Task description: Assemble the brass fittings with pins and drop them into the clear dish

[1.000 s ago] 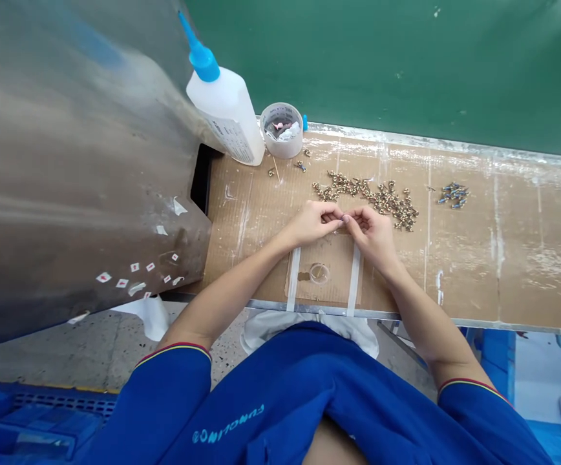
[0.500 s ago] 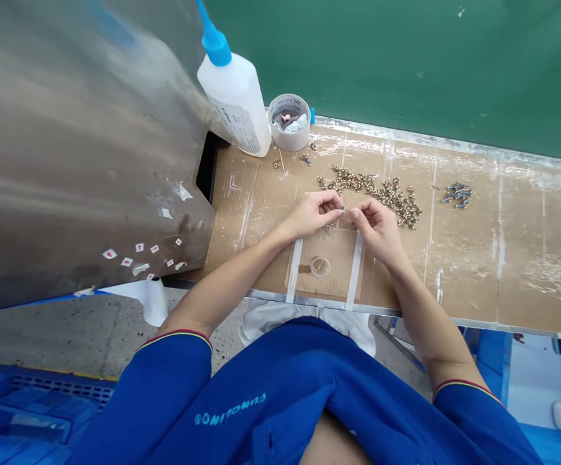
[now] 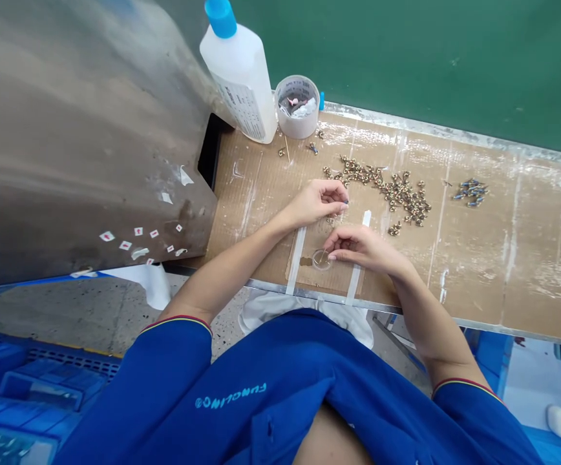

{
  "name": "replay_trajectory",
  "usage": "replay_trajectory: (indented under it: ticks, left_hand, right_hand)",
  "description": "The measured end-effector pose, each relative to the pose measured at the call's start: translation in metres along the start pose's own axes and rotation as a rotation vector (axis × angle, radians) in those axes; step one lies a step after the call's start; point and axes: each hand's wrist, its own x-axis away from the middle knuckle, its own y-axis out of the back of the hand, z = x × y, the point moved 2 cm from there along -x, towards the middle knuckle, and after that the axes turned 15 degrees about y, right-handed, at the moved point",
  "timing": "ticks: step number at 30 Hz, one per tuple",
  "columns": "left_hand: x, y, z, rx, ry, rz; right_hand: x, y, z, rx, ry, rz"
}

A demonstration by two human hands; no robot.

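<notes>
As your right hand (image 3: 364, 249) pinches a thin pick (image 3: 324, 256) at the clear dish (image 3: 321, 260) at its nine o'clock, a slip could tip the dish; your left hand's (image 3: 317, 203) grip is unclear.

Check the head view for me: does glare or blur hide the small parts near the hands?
In the head view, light is soft and even, and the brass pieces look fairly sharp; the metal panel shows only a smeared sheen, the bottle leans from lens distortion, and what the right hand holds at the dish is too fine to tell.
</notes>
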Motion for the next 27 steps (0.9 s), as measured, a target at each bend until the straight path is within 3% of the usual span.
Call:
replay_trajectory:
  ticks: [14,21,27]
  left_hand:
    - [0.001,-0.002,-0.002,-0.150,-0.033,-0.057]
    - [0.001,-0.005,-0.001,-0.101,-0.006,-0.058]
    - [0.001,-0.004,-0.003,-0.146,-0.038,-0.083]
  right_hand:
    - [-0.003,-0.008,-0.001,0.118,0.215,-0.064]
    - [-0.003,-0.025,0.003,0.291,0.337,0.001]
    - [0.000,-0.006,0.003,0.371,0.333,-0.003]
